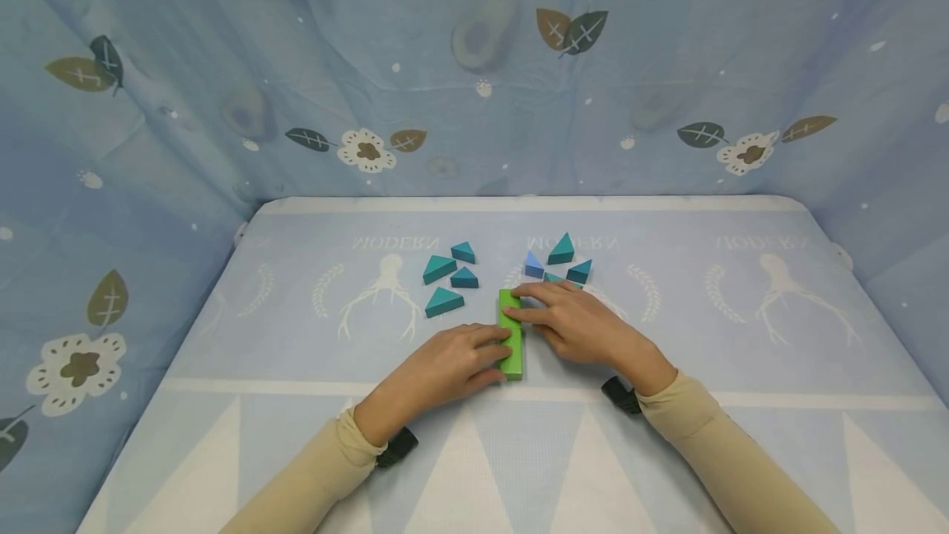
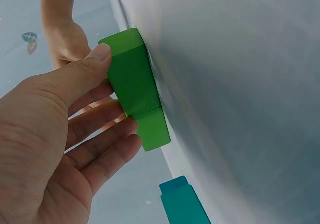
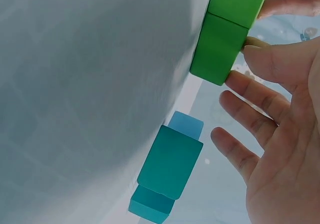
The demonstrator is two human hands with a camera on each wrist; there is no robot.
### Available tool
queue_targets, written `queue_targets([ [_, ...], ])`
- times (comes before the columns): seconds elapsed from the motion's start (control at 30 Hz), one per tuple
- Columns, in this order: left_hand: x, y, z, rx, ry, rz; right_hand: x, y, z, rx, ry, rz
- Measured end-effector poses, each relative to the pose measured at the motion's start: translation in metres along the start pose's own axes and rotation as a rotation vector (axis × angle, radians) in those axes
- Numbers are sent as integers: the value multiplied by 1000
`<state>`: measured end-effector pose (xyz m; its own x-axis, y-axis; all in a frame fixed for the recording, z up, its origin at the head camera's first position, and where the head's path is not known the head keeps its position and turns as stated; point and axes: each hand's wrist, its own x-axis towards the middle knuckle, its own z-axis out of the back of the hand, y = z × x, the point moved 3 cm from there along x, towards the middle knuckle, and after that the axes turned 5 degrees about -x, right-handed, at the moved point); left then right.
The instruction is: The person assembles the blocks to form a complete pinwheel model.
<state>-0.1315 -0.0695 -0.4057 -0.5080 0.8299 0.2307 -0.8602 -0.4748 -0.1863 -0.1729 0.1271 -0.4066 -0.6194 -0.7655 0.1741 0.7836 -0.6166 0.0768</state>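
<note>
Two green rectangular blocks lie end to end on the table, forming one long bar with a thin seam between them. Over the near green block (image 1: 513, 367), my left hand (image 1: 454, 365) lays its fingertips on top, its thumb at the near corner. Loosely extended fingers of my right hand (image 1: 574, 321) reach across the far green block (image 1: 507, 299), touching its top. In the right wrist view, the right thumb lies close beside the block (image 3: 217, 49), with the lower fingers spread away from it. The left wrist view shows the left thumb against the block's edge (image 2: 132, 74).
Several teal triangular blocks (image 1: 443, 302) lie left of the green bar. To its upper right are more teal triangles (image 1: 562, 250) and a small blue triangle (image 1: 533, 264). A patterned cloth (image 1: 296, 386) covers the table, and a blue curtain (image 1: 415, 15) hangs behind.
</note>
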Motion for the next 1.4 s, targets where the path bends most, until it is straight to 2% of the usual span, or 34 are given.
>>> queue_targets([
  [0.33,0,-1,1,15,-38,-4,2,1,2,-1,4,5],
  [1.0,-2,-4,5,27,-32,-8,3,3,2,25,-16,-1],
  [1.2,2,-8,8,48,-45,-28,1,-1,3,8,-24,-37],
  [1.4,9,-12,11,86,-43,-15,1,-11,8,0,-51,-142],
])
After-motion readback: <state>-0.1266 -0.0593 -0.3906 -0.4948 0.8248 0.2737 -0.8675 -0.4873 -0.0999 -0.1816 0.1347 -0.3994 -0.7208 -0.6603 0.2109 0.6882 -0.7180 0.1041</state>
